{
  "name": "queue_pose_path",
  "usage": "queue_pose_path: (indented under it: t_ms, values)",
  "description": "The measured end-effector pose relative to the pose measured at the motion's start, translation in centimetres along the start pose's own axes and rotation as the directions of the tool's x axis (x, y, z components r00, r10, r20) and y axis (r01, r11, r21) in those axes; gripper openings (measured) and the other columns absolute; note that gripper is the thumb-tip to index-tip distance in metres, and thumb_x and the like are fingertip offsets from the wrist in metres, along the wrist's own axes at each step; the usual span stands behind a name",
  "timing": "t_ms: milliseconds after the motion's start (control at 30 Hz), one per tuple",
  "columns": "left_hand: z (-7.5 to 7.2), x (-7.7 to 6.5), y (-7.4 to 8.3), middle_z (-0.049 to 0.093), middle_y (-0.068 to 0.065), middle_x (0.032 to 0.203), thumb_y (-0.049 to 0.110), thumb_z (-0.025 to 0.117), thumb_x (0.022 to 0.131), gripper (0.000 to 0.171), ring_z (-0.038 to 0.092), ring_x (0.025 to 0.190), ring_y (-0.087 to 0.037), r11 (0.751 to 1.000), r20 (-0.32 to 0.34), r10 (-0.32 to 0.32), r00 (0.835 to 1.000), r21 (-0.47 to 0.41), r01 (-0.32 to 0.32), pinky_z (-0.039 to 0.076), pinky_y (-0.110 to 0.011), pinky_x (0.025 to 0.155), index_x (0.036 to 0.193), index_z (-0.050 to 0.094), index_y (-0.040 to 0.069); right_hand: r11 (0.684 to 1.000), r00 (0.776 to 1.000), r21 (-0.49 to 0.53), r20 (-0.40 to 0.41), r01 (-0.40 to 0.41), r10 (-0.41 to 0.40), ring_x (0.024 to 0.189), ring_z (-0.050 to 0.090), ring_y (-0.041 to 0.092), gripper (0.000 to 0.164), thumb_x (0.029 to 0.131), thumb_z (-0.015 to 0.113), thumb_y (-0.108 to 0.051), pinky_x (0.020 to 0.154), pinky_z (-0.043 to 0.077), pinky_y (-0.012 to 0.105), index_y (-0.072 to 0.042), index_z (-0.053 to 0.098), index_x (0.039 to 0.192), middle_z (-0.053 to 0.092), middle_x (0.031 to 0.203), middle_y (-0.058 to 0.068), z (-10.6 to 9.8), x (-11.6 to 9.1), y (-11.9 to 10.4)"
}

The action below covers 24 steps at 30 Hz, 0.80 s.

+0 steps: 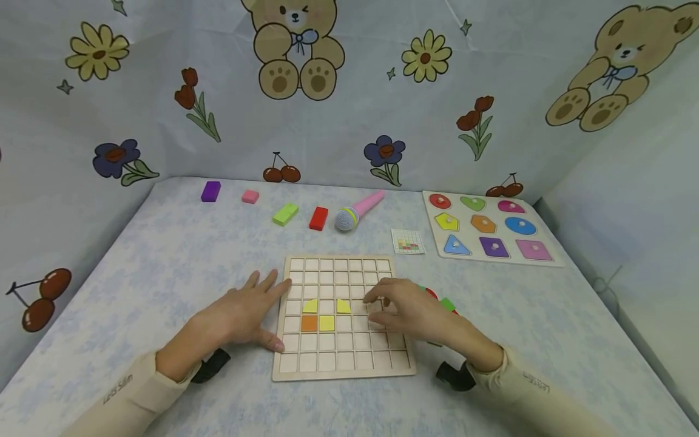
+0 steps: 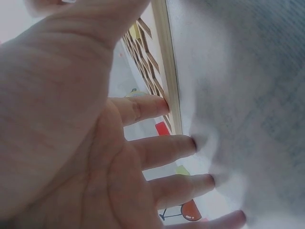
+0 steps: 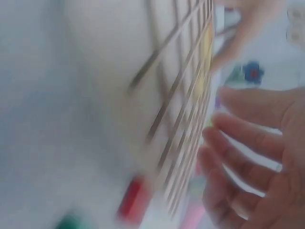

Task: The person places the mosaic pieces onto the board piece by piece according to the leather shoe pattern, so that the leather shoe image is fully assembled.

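Observation:
A wooden grid board point(image 1: 357, 362) lies flat on the table. On it are two cut-cornered yellow pieces point(image 1: 310, 306), a yellow square point(image 1: 326, 323) and an orange square point(image 1: 309, 323). My left hand point(image 1: 240, 312) rests at the board's left edge, fingers spread, with thumb and index fingertip touching the frame. Over the board's right columns hovers my right hand point(image 1: 409, 308), its fingers loosely bent and nothing showing between them. Partly hidden behind that hand lie red and green pieces point(image 1: 448, 304); the right wrist view shows a red piece point(image 3: 134, 200) beside the board.
Beyond the board are a small printed grid card point(image 1: 408, 241), a pink toy microphone point(image 1: 360, 210) and a knobbed shape puzzle point(image 1: 508, 240). Red point(image 1: 319, 218), green point(image 1: 286, 214), pink point(image 1: 250, 196) and purple point(image 1: 210, 192) blocks lie along the back. A patterned cloth point(image 1: 338, 133) hangs behind.

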<state>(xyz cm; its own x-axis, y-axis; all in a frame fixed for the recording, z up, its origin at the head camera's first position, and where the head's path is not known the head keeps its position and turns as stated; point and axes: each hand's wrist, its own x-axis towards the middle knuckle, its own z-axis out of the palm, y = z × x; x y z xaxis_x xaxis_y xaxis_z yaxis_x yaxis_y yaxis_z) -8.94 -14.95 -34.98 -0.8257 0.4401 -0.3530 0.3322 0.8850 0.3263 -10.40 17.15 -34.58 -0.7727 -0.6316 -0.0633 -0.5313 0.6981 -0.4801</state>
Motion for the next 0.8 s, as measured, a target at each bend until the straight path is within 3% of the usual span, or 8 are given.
queue_pose_path:
  t_ms: [133,400,667,800]
  values:
    - [0.0,0.0,-0.1,0.016,-0.026,0.165,0.060,0.083,0.067,0.119,0.014,0.148,-0.056,1.000,0.000,-0.002,1.000,0.008,0.002,0.036,-0.071,0.102,0.159,0.027,0.009,0.996,0.999,0.080,-0.015,-0.030,0.031,0.084,0.060,0.013,0.027,0.089,0.077,-0.020,0.068,0.050,0.023,-0.011,0.072,0.114,0.071,0.103,-0.001,-1.1,-1.6,3.1]
    - [0.0,0.1,0.1,0.016,-0.027,0.164,0.060,0.083,0.067,0.118,0.014,0.147,-0.057,1.000,0.001,0.009,1.000,-0.006,-0.009,0.037,-0.070,0.102,0.159,0.028,0.008,0.983,0.992,0.138,-0.004,-0.124,0.126,0.082,0.058,0.017,0.031,0.087,0.079,-0.020,0.065,0.050,0.023,-0.009,0.072,0.115,0.068,0.098,0.002,-2.8,-4.1,7.8]
    - [0.0,0.1,0.1,0.017,-0.028,0.164,0.060,0.082,0.068,0.118,0.015,0.147,-0.057,1.000,0.000,0.013,1.000,-0.005,-0.013,0.038,-0.070,0.101,0.158,0.028,0.008,0.935,0.955,0.209,-0.017,-0.286,0.296,0.081,0.055,0.019,0.026,0.086,0.081,-0.022,0.064,0.049,0.024,-0.011,0.070,0.107,0.063,0.099,0.006,-3.0,-3.9,10.4]
    - [0.0,0.1,0.1,0.018,-0.028,0.163,0.060,0.083,0.067,0.118,0.015,0.147,-0.058,1.000,-0.003,0.014,1.000,-0.002,-0.014,0.038,-0.071,0.100,0.158,0.028,0.008,0.925,0.948,0.224,-0.008,-0.308,0.318,0.080,0.054,0.020,0.025,0.085,0.082,-0.023,0.064,0.048,0.025,-0.012,0.069,0.103,0.060,0.093,0.006,-2.7,-3.3,10.8]
